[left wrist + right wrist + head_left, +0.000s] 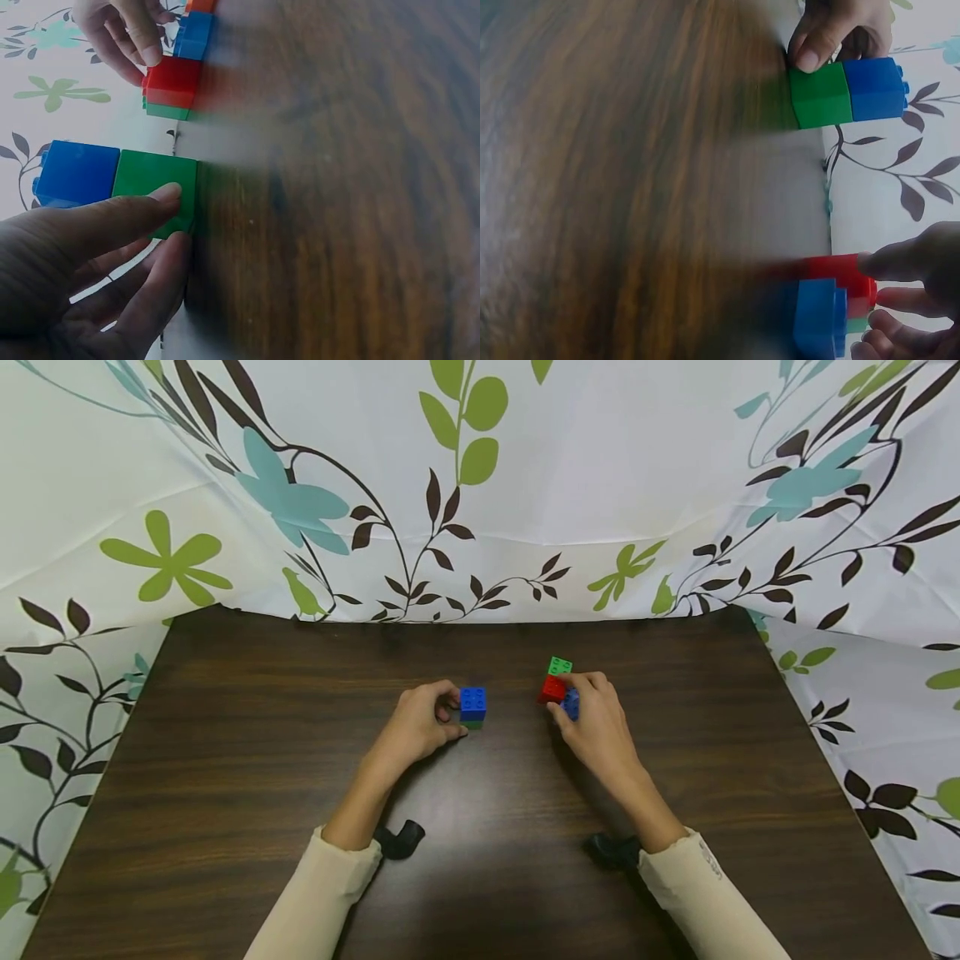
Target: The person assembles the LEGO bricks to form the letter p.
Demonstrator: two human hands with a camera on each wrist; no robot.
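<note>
A blue brick [472,700] sits on a green brick [154,184], forming a small upright stack. My left hand [420,722] grips this stack from its left side, the thumb on the lower green brick. To the right, my right hand [598,727] pinches a red brick [552,690] between thumb and fingers. Behind the red one shows a light green brick [559,666]. Another blue brick [572,703] is beside the red brick, partly covered by the right hand. The left wrist view also shows an orange brick [201,5], cut off at the top edge.
Both forearms lie over a dark wood-grain table [300,693]. A white cloth [600,460] with leaf and flower prints hangs behind the table and along its sides. Black devices [401,841] are worn at both wrists.
</note>
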